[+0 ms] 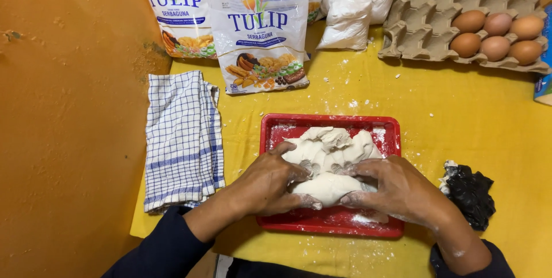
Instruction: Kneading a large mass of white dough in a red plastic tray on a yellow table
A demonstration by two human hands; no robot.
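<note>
Item: white dough lump (329, 163), in red tray (391, 134) at centre of yellow bench (460, 117). Left hand (270, 183) and right hand (394, 189) cup its near end, fingers (299, 171) curled and pressed into it. Checked cloth (183, 137) at 9 o'clock; flour bags (259, 25) at 11; egg carton (425, 31) at 1; black crumpled bag (470, 193) at 3.

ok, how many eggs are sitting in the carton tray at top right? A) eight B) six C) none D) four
B: six brown eggs sit in two rows of three at the right end of the grey egg tray, whose other cups are bare, while both hands press the dough in the red tray.
</note>
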